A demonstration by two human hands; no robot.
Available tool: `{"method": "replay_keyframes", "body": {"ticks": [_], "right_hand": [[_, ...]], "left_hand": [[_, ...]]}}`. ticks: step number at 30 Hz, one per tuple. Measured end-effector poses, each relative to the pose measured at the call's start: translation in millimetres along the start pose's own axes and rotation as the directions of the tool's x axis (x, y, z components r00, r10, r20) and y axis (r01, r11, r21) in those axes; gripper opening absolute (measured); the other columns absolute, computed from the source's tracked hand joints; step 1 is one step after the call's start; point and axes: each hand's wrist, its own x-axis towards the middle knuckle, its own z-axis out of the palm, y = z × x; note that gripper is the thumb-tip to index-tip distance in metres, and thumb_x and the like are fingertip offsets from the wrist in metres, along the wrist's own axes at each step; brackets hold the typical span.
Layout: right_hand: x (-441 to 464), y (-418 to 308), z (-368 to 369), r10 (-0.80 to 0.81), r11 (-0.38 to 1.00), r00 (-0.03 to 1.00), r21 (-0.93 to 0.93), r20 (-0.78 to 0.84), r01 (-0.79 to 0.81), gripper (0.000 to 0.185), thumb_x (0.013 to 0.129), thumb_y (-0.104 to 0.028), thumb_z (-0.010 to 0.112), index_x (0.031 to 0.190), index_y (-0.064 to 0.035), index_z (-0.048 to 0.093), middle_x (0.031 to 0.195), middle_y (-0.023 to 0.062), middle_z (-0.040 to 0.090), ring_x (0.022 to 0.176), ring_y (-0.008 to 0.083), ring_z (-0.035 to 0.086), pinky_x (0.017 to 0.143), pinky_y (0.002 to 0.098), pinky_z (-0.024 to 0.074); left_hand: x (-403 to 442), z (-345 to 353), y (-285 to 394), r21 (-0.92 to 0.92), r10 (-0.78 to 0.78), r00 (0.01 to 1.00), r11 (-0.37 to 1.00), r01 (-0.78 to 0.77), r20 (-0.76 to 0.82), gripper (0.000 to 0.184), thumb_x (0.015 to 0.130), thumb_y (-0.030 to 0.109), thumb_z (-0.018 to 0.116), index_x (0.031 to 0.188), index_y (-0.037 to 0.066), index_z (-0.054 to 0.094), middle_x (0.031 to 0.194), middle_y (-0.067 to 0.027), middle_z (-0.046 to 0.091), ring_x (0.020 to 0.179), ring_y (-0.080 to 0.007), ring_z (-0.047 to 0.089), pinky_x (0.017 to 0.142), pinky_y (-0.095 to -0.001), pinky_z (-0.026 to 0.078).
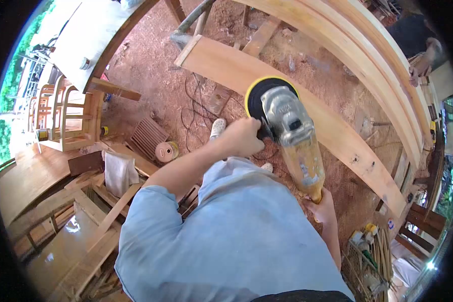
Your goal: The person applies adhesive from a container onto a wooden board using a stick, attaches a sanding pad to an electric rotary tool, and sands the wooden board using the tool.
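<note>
A power sander [289,118] with a yellow body, a metal head and a round black pad edged in yellow is over a long wooden board [226,63]. My left hand [244,137] is closed around the side handle beside the pad. The rear end of the yellow body is in my right hand [321,205], fingers wrapped round it. The pad overlaps the board's near edge; whether it touches the wood cannot be told. Dark knots mark the board's lower right part.
Long curved planks [347,40] lie beyond the board. A person's hand [415,75] is at the upper right. Cables and a spool [166,151] are on the dusty floor. Stacked chairs [68,118] stand at left, a wire basket [365,272] at lower right.
</note>
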Motion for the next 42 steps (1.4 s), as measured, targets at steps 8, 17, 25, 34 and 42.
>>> {"method": "replay_keyframes", "body": {"ticks": [8, 17, 25, 34, 42], "right_hand": [[71, -154, 92, 0.035, 0.986, 0.998, -0.162, 0.043, -0.028, 0.044, 0.072, -0.010, 0.075, 0.112, 0.0035, 0.063, 0.099, 0.0108, 0.070, 0.088, 0.0157, 0.065, 0.081, 0.0320, 0.0510], [104, -193, 124, 0.069, 0.962, 0.988, -0.272, 0.135, -0.030, 0.055, 0.072, -0.028, 0.077, 0.114, 0.0038, 0.063, 0.096, 0.0187, 0.070, 0.092, 0.0252, 0.068, 0.081, 0.0367, 0.0520], [116, -194, 131, 0.003, 0.992, 0.984, -0.128, 0.180, 0.021, 0.062, 0.083, -0.045, 0.069, 0.117, 0.0058, 0.060, 0.100, 0.0184, 0.069, 0.091, 0.0255, 0.067, 0.082, 0.0380, 0.0513], [127, -224, 132, 0.080, 0.997, 0.994, 0.003, 0.069, -0.080, 0.053, 0.090, -0.037, 0.063, 0.121, 0.0061, 0.058, 0.101, 0.0110, 0.068, 0.091, 0.0166, 0.063, 0.084, 0.0327, 0.0496], [113, -193, 114, 0.136, 0.990, 0.968, -0.012, 0.209, -0.137, 0.064, 0.091, -0.051, 0.058, 0.122, 0.0051, 0.058, 0.106, 0.0123, 0.066, 0.098, 0.0175, 0.061, 0.086, 0.0328, 0.0479]], "left_hand": [[11, -144, -83, 0.018, -0.221, 0.975, 0.975, 0.220, 0.024, 0.034, 0.069, 0.020, 0.065, 0.084, -0.010, 0.066, 0.084, -0.0299, 0.066, 0.086, -0.0419, 0.066, 0.079, -0.0448, 0.053], [5, -189, -125, 0.005, -0.324, 0.944, 0.946, 0.325, 0.063, 0.035, 0.069, 0.022, 0.065, 0.085, -0.009, 0.067, 0.082, -0.0299, 0.065, 0.084, -0.0424, 0.066, 0.079, -0.0459, 0.052], [19, -196, -136, 0.142, -0.347, 0.938, 0.929, 0.342, 0.011, 0.033, 0.073, 0.023, 0.065, 0.083, -0.008, 0.067, 0.083, -0.0307, 0.065, 0.085, -0.0439, 0.066, 0.079, -0.0481, 0.053], [75, -216, -131, 0.215, -0.183, 0.983, 0.960, 0.180, -0.004, 0.035, 0.073, 0.022, 0.064, 0.092, -0.007, 0.066, 0.090, -0.0294, 0.067, 0.092, -0.0425, 0.066, 0.083, -0.0474, 0.053], [30, -186, -131, 0.163, -0.256, 0.967, 0.954, 0.252, 0.001, 0.031, 0.072, 0.017, 0.061, 0.090, -0.007, 0.064, 0.087, -0.0298, 0.066, 0.089, -0.0433, 0.066, 0.081, -0.0489, 0.053]]}}
